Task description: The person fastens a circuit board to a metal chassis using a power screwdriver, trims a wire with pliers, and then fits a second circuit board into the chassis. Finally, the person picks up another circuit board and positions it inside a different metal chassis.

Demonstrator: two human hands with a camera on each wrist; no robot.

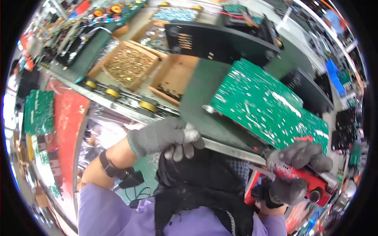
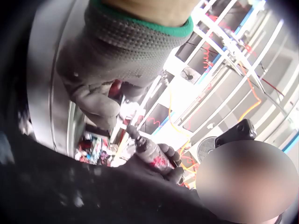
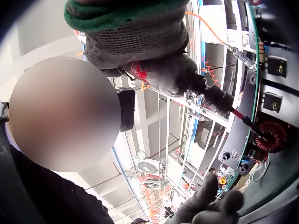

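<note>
The right hand point(image 1: 295, 173), gloved in grey, grips a red and grey power driver point(image 1: 315, 187) at the near right edge of a large green circuit board point(image 1: 260, 102). In the right wrist view the driver's bit point(image 3: 238, 113) points at a red wire coil point(image 3: 271, 136) under the board; whether they touch I cannot tell. The gloved left hand point(image 1: 167, 137) hovers at the bench's front edge, left of the board, fingers curled in; its palm is hidden. The left wrist view shows this hand point(image 2: 112, 70) nearest, with the driver point(image 2: 152, 154) beyond it.
A box of brass-coloured screws point(image 1: 128, 65) and a box with a few dark pieces point(image 1: 177, 72) stand left of the board. Behind it rises a black panel point(image 1: 216, 41). Yellow rollers point(image 1: 147, 105) line the bench's front left. More green boards point(image 1: 39, 112) lie far left.
</note>
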